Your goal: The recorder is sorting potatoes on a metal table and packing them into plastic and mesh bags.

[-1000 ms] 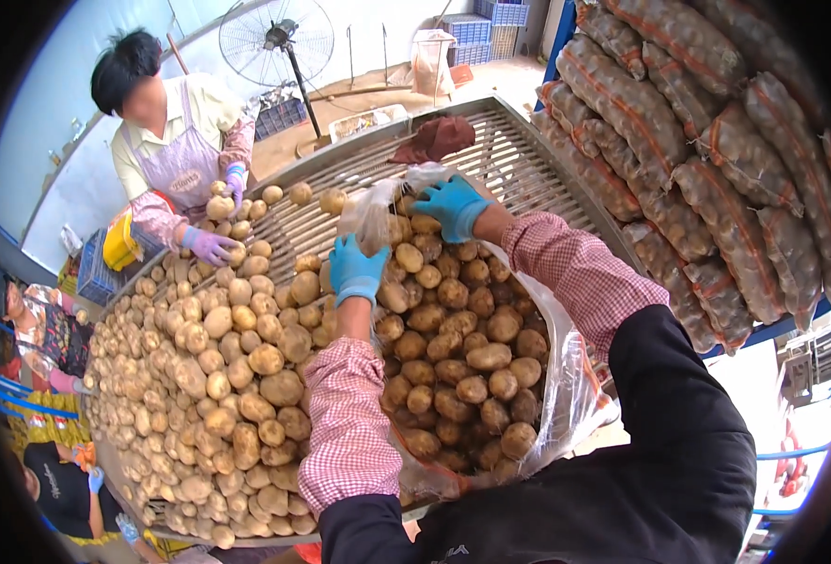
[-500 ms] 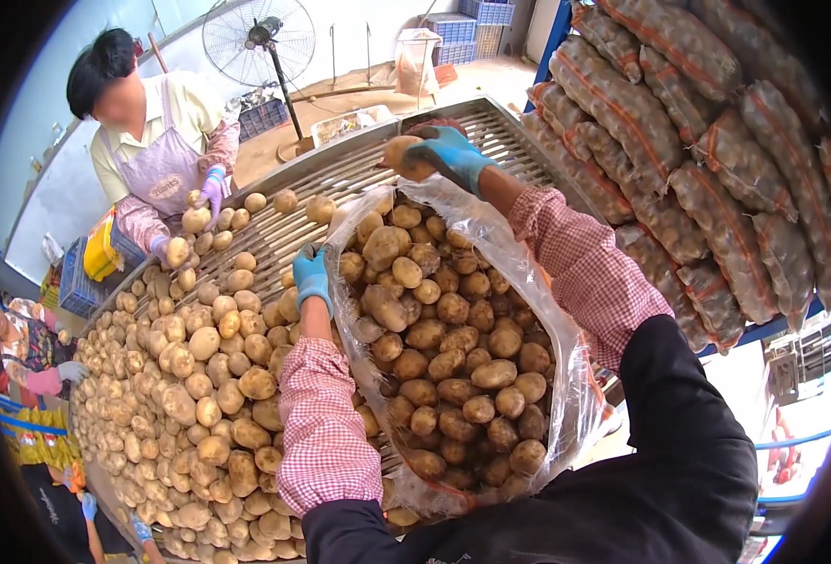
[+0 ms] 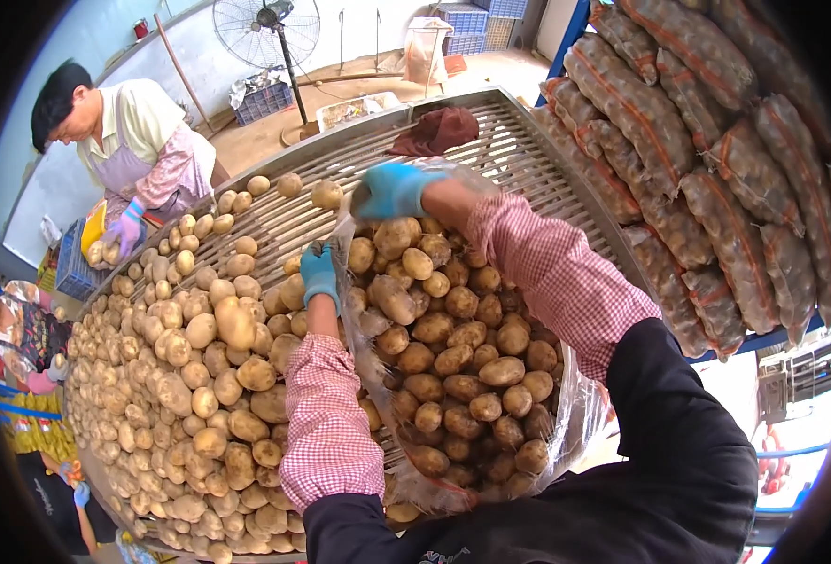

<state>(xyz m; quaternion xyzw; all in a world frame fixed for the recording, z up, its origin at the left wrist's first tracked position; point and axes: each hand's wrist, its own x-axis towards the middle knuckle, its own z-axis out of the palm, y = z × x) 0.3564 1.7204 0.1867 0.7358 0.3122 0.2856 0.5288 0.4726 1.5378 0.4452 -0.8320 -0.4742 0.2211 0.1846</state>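
A clear plastic bag [image 3: 573, 414] full of brownish potatoes [image 3: 502, 372] lies opened on the slatted metal table in front of me. My left hand [image 3: 319, 273], in a blue glove, is closed at the bag's left rim and holds its edge. Over the far end of the bag is my gloved right hand [image 3: 398, 191], smeared by motion; whether it holds anything cannot be made out. Left of the bag spreads a large heap of paler potatoes [image 3: 204, 395]. One blurred potato [image 3: 235, 324] appears above that heap.
A dark red cloth [image 3: 439, 132] lies on the far slats [image 3: 519, 150]. Filled mesh sacks [image 3: 631, 103] are stacked at the right. Across the table, a co-worker [image 3: 129, 141] holds potatoes near a blue crate [image 3: 79, 273]. Behind stands a fan [image 3: 267, 33].
My right hand has swung left and nearer, over the bag; the potato it held no longer shows there. A blurred potato appears over the left heap. The co-worker has shifted toward the crate.
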